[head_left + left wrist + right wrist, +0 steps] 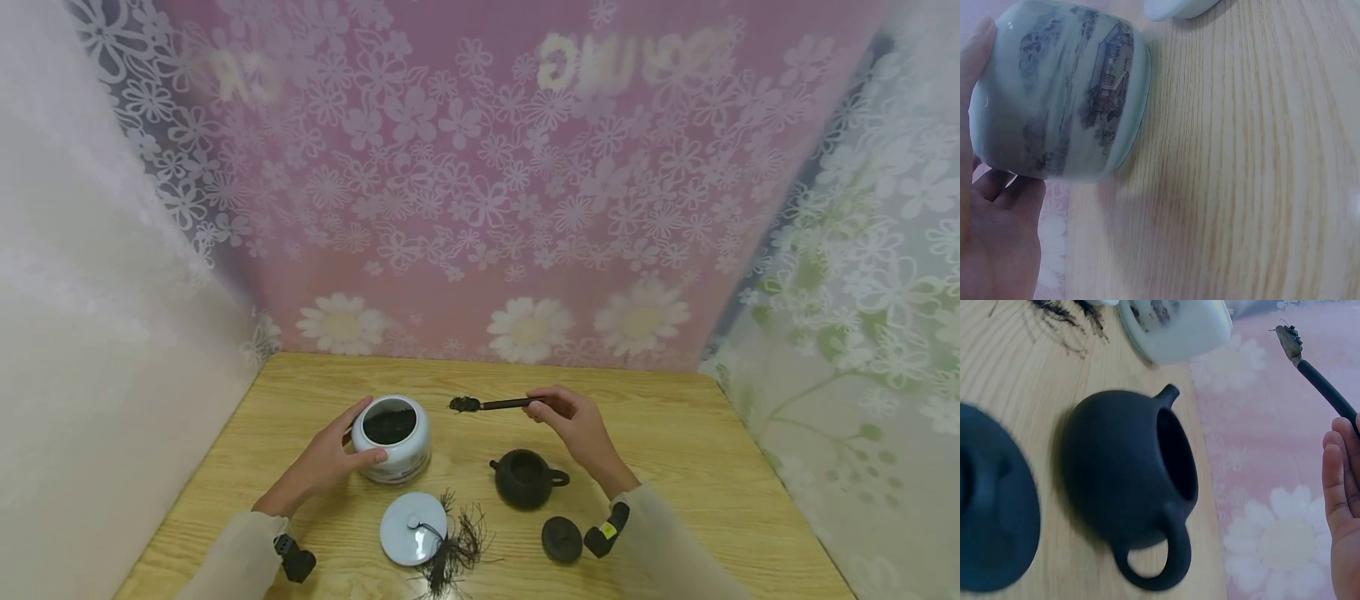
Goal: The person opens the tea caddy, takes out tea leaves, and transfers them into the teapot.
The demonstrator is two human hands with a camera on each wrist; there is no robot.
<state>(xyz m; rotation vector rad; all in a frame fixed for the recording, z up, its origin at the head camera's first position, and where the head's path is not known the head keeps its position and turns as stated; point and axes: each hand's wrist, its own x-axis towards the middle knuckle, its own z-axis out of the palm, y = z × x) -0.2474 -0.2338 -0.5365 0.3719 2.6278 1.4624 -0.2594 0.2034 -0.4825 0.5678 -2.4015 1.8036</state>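
My left hand (326, 458) grips a white porcelain tea jar (408, 460), thumb on the near side and fingers round the far left side. Dark tea leaves (390, 427) lie inside its open mouth. In the left wrist view, the painted landscape shows on the jar's wall (1066, 94). My right hand (581, 429) pinches the dark handle of a small tea scoop (504, 404), held level above the table. A clump of tea leaves (464, 403) sits on its tip, right of the jar. Below stands a dark teapot (517, 490), uncovered, spout towards the jar.
On the wooden table (637, 392), the jar's white lid (408, 537) lies near the front with a dark tassel (447, 560) beside it. The round teapot lid (562, 540) rests near my right wrist. Flowered cloth (480, 208) hangs behind and at both sides.
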